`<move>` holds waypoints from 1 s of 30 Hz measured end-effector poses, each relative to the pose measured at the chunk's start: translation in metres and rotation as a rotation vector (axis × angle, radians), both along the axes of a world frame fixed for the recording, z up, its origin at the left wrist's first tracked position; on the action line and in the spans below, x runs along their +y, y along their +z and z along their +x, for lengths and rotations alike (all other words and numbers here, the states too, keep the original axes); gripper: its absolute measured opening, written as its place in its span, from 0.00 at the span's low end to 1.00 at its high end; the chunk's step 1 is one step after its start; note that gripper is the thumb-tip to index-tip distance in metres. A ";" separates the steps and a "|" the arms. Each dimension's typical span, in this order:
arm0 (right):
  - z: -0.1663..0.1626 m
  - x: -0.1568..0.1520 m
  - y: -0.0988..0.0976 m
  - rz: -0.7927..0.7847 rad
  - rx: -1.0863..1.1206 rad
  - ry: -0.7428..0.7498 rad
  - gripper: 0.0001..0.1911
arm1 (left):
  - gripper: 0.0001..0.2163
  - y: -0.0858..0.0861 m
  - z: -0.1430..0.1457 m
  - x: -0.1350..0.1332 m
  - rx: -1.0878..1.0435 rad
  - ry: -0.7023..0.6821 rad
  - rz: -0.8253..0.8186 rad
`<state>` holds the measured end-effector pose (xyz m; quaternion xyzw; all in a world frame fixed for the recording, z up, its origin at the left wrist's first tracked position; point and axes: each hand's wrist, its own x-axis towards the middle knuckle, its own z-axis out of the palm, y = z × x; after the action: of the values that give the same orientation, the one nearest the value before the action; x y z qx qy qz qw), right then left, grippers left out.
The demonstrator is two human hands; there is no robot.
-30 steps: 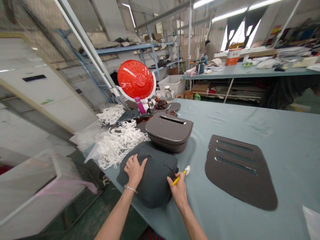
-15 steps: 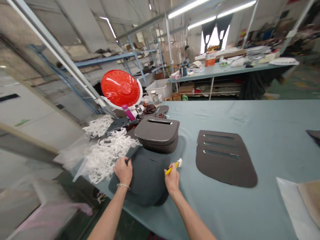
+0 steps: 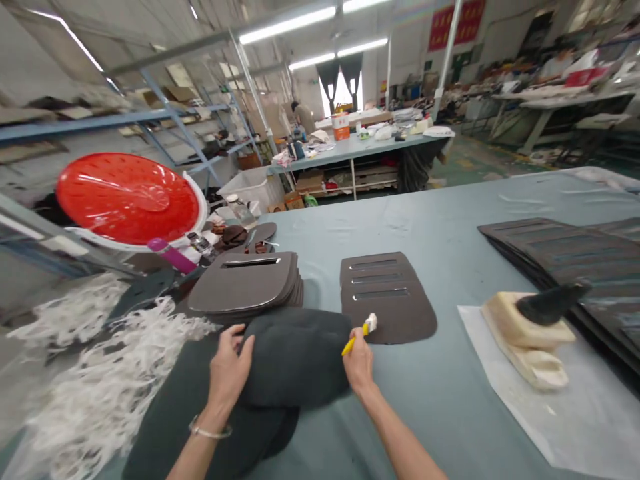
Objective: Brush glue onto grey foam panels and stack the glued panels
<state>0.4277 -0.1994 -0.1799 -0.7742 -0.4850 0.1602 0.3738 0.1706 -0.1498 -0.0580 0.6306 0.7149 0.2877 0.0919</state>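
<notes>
A dark grey flexible panel point(image 3: 297, 357) is raised and bowed between my two hands above other dark pieces point(image 3: 175, 393) on the table. My left hand point(image 3: 229, 367) is closed at its left edge, thumb toward the panel. In my right hand point(image 3: 359, 363) is a small yellow-handled brush point(image 3: 369, 325) with white bristles, and this hand also touches the panel's right edge. Just beyond lies a brown-grey panel point(image 3: 387, 320) with three slots, flat on the table. Left of it stands a stack of slotted pieces point(image 3: 240, 283).
White strips point(image 3: 105, 393) are heaped on the left, below a red plastic basin point(image 3: 130, 200) and a purple bottle point(image 3: 173, 255). At right, a cream container with a black nozzle point(image 3: 525, 333) rests on a white sheet point(image 3: 510, 393), near stacked dark panels point(image 3: 555, 247).
My view has swung to the right, bringing the cream container and stacked panels into sight. The dark panel has come up off the pile and moved toward the three-slotted panel, between both hands.
</notes>
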 end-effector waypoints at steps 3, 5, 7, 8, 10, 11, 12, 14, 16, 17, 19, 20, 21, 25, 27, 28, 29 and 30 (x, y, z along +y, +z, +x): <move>0.078 -0.001 -0.011 -0.015 -0.104 -0.142 0.13 | 0.16 -0.027 0.067 -0.002 -0.125 -0.276 -0.016; 0.128 -0.003 -0.015 -0.046 -0.189 -0.203 0.12 | 0.14 -0.054 0.108 0.000 -0.179 -0.428 0.013; 0.169 -0.003 -0.018 -0.096 -0.277 -0.235 0.11 | 0.11 -0.083 0.142 0.005 -0.213 -0.526 0.015; 0.186 -0.003 -0.019 -0.124 -0.318 -0.242 0.12 | 0.10 -0.097 0.156 0.009 -0.223 -0.554 0.001; 0.212 -0.002 -0.022 -0.175 -0.387 -0.253 0.12 | 0.10 -0.122 0.178 0.016 -0.233 -0.575 -0.036; 0.221 -0.002 -0.024 -0.197 -0.413 -0.254 0.12 | 0.09 -0.132 0.186 0.020 -0.234 -0.573 -0.051; 0.228 -0.001 -0.027 -0.217 -0.435 -0.257 0.12 | 0.09 -0.140 0.193 0.023 -0.234 -0.568 -0.061; 0.238 -0.001 -0.032 -0.249 -0.463 -0.260 0.11 | 0.09 -0.151 0.201 0.026 -0.232 -0.556 -0.070; 0.244 0.000 -0.036 -0.265 -0.476 -0.259 0.11 | 0.10 -0.157 0.205 0.028 -0.227 -0.548 -0.073; 0.246 0.001 -0.038 -0.269 -0.478 -0.255 0.12 | 0.10 -0.159 0.205 0.028 -0.224 -0.543 -0.074; 0.249 0.002 -0.038 -0.266 -0.481 -0.237 0.11 | 0.10 -0.159 0.205 0.028 -0.214 -0.533 -0.079; 0.249 0.003 -0.037 -0.259 -0.485 -0.232 0.10 | 0.09 -0.159 0.205 0.028 -0.208 -0.527 -0.082; 0.250 0.004 -0.035 -0.248 -0.491 -0.230 0.08 | 0.08 -0.158 0.205 0.028 -0.204 -0.522 -0.087; 0.247 -0.008 -0.021 -0.158 -0.505 -0.281 0.14 | 0.07 -0.149 0.203 0.021 -0.127 -0.439 -0.060; 0.246 -0.027 -0.011 -0.066 -0.463 -0.311 0.17 | 0.12 -0.143 0.198 0.015 -0.098 -0.405 -0.044; 0.245 -0.039 -0.005 -0.006 -0.426 -0.319 0.18 | 0.14 -0.140 0.193 0.012 -0.109 -0.411 -0.059; 0.245 -0.053 0.001 0.062 -0.381 -0.324 0.18 | 0.15 -0.139 0.188 0.009 -0.140 -0.445 -0.104; 0.246 -0.069 0.008 0.128 -0.331 -0.330 0.19 | 0.15 -0.138 0.182 0.006 -0.168 -0.480 -0.189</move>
<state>0.6740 -0.2684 -0.1720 -0.8333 -0.4157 -0.0633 0.3588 0.3528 -0.1437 -0.1956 0.7446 0.5585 0.2409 0.2751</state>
